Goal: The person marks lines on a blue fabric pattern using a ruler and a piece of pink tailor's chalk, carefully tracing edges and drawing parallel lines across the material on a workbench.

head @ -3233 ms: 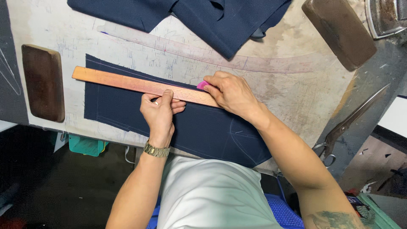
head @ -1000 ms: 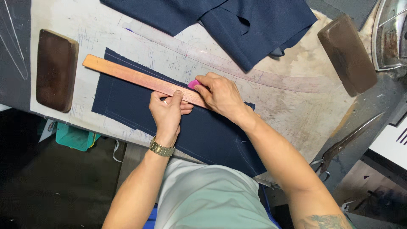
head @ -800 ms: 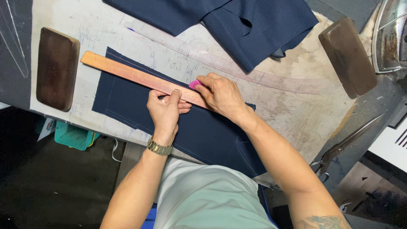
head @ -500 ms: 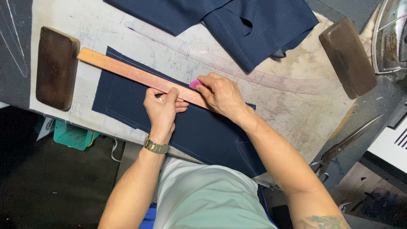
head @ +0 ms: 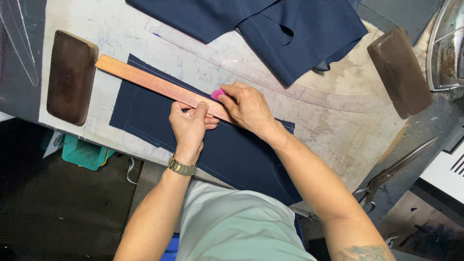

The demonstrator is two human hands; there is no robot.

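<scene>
A tailoring workshop: chalk-marked cutting table [head: 338, 130], navy cloth [head: 232, 145], wooden ruler [head: 150, 82], shears [head: 391, 169].

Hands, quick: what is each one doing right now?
Left hand: fingers curled, pressing the wooden ruler down on the navy cloth.
Right hand: closed on a pink chalk piece at the ruler's far edge.

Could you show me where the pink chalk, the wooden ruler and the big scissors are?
pink chalk [head: 217, 93], head view, on the bit showing by the right hand's fingertips.
wooden ruler [head: 145, 80], head view, on its bare middle stretch.
scissors [head: 403, 162], head view, on the blades.
</scene>
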